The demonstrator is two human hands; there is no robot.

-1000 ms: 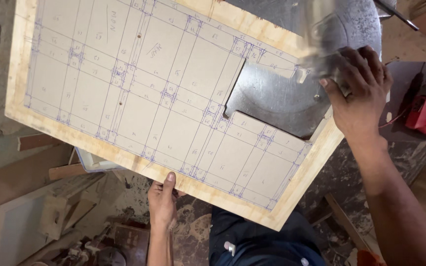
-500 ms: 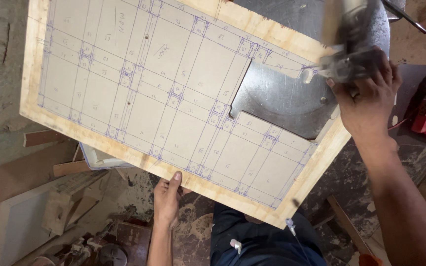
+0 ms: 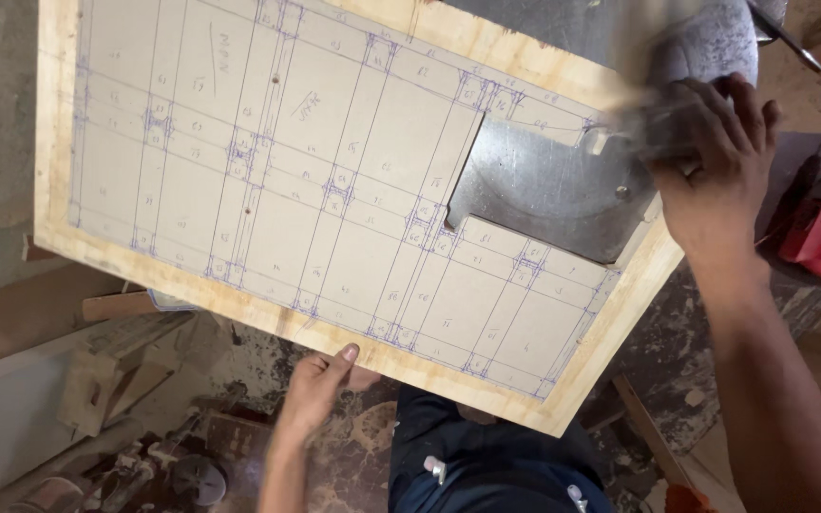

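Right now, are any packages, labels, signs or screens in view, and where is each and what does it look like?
No packages, signs or screens.
Marked board: large pale rectangular panel with a light wood border, covered in a blue hand-drawn grid with small notes; left hand at its near edge, right hand at its notched right side.
Red power tool: far right; any label too small to tell.

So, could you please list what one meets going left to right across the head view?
Wooden block → left hand → marked board → metal plate → right hand → red power tool.
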